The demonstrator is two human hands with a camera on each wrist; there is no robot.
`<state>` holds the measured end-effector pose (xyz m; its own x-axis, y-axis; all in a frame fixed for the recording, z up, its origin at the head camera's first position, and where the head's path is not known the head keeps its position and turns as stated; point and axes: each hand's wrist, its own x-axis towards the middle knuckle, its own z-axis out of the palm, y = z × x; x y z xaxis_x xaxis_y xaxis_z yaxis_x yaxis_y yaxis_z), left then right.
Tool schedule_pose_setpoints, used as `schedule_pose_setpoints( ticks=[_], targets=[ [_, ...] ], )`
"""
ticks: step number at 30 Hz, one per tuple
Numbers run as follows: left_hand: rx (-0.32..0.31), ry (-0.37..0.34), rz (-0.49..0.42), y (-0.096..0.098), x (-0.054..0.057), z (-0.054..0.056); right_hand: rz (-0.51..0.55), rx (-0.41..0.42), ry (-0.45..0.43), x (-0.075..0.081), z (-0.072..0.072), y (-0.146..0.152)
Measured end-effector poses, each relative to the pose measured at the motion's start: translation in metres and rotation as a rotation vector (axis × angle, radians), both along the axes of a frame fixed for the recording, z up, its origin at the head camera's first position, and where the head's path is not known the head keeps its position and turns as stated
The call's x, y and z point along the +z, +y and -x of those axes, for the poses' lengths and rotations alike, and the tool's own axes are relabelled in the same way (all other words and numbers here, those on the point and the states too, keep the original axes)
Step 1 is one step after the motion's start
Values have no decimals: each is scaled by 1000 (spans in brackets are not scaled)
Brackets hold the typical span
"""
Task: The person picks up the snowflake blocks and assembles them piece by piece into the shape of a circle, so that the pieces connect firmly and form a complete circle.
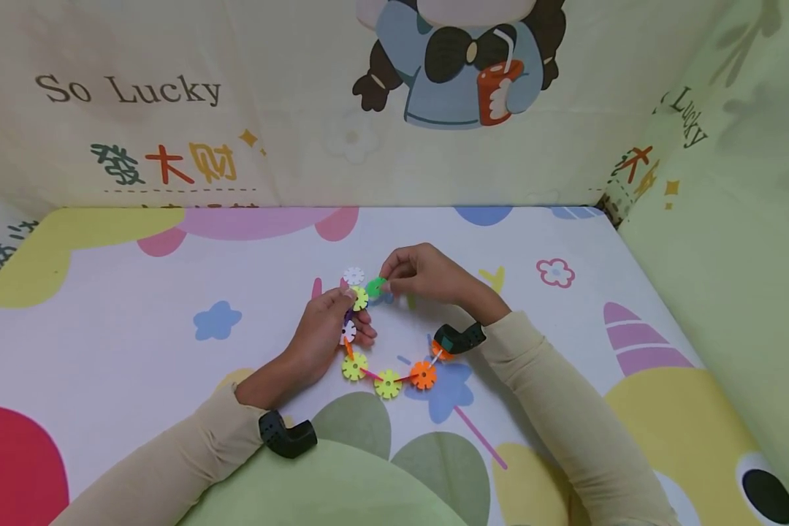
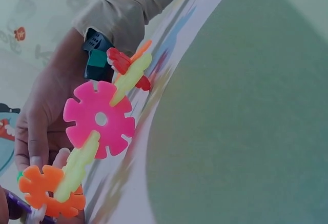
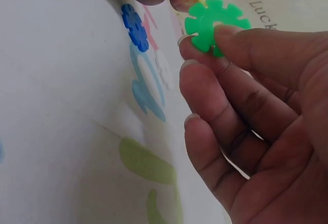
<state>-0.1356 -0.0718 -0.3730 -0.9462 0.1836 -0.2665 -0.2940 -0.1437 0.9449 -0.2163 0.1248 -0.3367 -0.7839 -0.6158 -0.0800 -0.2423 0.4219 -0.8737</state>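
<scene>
My left hand (image 1: 318, 332) holds the upper end of a curved chain of notched plastic flower discs, with the thumb at a yellow disc (image 1: 359, 298). Between thumb and index finger my right hand (image 1: 427, 274) pinches a green disc (image 3: 218, 24). The green disc meets the edge of a thin yellow piece at the left fingers. From the left hand the chain curves down past a yellow-green disc (image 1: 388, 383) to an orange disc (image 1: 424, 375) and ends near the right wrist. A pink disc (image 2: 100, 119) and an orange disc (image 2: 51, 190) show in the left wrist view.
A blue disc (image 3: 135, 27) lies on the patterned tabletop near the hands. Just beyond the left fingertips is a white disc (image 1: 353, 275). A printed cloth (image 1: 289, 95) hangs along the table's back edge, and another cloth (image 1: 730, 241) stands at the right.
</scene>
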Motion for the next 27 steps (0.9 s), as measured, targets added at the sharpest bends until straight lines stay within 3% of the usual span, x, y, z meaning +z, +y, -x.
schedule_pose_setpoints(
  ticks=[7,12,17,27],
  targets=[
    [0,-5,-6,-1,-1,-1,47,22,0,-4,-1,0],
    [0,0,10,-1,0,-1,20,7,21,-4,-2,1],
    [-10,18,6,-1,-2,-1,-23,4,59,-6,-4,4],
    [28,44,15,0,-2,-1,7,14,135,-6,-9,3]
  ],
)
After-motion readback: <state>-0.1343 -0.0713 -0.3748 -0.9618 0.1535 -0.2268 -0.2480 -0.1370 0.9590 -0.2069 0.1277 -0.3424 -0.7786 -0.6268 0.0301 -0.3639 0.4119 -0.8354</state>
